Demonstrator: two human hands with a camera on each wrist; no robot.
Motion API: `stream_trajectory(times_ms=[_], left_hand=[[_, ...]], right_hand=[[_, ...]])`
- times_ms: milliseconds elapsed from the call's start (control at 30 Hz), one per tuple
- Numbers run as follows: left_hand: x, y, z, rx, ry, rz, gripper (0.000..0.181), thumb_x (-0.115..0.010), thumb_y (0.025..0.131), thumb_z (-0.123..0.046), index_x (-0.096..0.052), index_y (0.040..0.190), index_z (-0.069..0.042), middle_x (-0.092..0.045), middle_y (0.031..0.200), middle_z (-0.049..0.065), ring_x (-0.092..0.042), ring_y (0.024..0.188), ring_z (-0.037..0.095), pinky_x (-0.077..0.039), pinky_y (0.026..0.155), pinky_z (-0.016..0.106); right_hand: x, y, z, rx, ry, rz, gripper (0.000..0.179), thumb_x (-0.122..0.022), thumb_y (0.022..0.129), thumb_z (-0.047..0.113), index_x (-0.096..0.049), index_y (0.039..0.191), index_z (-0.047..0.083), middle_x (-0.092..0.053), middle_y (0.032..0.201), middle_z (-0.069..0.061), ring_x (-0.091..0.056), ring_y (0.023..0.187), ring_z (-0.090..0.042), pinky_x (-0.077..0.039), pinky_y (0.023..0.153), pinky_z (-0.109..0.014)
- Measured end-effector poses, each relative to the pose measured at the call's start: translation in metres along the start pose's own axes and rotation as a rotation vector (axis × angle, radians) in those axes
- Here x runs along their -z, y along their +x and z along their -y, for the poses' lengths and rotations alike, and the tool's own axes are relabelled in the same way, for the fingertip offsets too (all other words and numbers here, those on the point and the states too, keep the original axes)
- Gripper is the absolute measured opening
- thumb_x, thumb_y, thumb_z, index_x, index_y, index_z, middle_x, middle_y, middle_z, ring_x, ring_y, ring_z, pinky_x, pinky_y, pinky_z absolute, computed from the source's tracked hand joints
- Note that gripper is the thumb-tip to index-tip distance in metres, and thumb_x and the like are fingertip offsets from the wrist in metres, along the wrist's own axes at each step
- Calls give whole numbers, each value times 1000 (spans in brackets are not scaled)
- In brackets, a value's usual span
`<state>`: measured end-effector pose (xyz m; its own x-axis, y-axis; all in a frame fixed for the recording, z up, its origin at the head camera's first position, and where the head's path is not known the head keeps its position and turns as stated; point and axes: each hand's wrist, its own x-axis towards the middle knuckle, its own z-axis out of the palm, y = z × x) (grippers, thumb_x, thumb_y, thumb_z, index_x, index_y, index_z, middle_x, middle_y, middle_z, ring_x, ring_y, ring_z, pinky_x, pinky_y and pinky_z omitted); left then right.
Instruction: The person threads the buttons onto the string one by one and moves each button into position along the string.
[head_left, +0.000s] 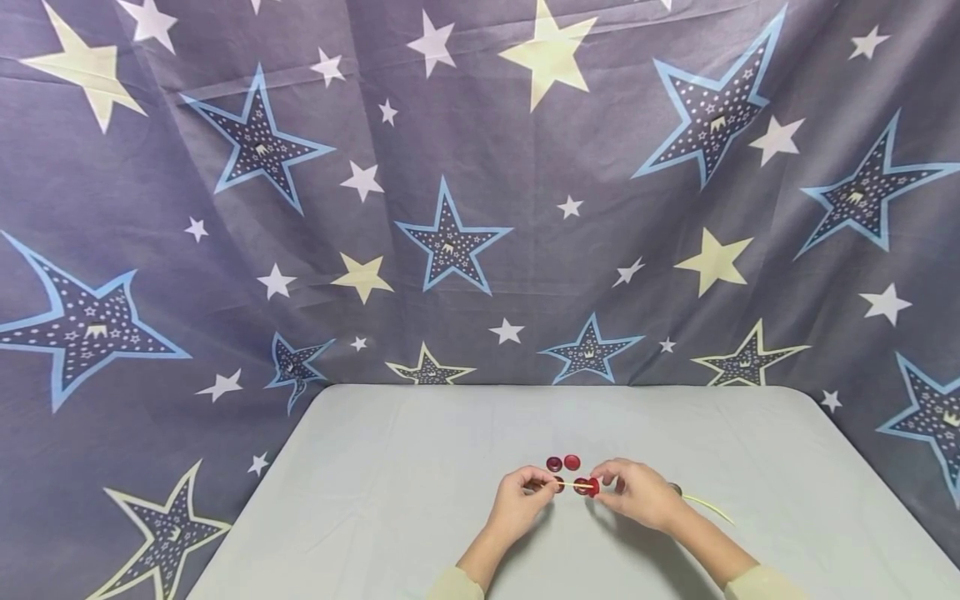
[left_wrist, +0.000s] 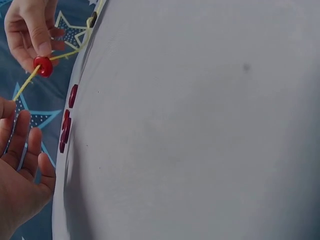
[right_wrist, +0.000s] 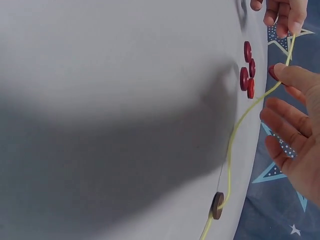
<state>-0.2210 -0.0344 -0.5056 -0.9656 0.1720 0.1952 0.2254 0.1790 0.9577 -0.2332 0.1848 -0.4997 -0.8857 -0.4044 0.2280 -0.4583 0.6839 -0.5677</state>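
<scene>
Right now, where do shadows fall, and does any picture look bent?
Head view: a shadow below the right hand on the table; right wrist view: broad shadow across the table, whose edge looks curved; left wrist view: edge bowed too.

Pale grey table (head_left: 375,467), far corners rounded. Behind it, dark creased cloth (head_left: 525,167) printed with yellow, white, blue-edged stars (head_left: 447,247). Left wrist view: blurred dark spot (left_wrist: 246,67) on table, possibly a stain.

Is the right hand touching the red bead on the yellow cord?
Touching. The left wrist view shows the right hand gripping the red bead, its fingers against the edge.
</scene>
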Motion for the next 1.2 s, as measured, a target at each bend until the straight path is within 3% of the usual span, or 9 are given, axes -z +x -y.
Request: stream_trajectory(times_ms=[600,1200], left_hand=[[2,-1,5,28,10,8,7,-66,81,-2,-66,84,5,-67,83,19,-53,69,3,-45,68,15],[5,-2,8,49,10,-2,7,-67,81,-4,-67,83,3,-67,80,15,-53,67,2,-45,66,14]], right_hand=[[5,-10,-16,-9,-76,-6,19,-73,76,20,-67,94,15,-59,78,7,-48,65,3,-41,59,-21],[11,-17,-24,-49,-84,7,19,-73,76,19,-67,94,16,-59,78,7,-48,65,3,-41,58,-21]])
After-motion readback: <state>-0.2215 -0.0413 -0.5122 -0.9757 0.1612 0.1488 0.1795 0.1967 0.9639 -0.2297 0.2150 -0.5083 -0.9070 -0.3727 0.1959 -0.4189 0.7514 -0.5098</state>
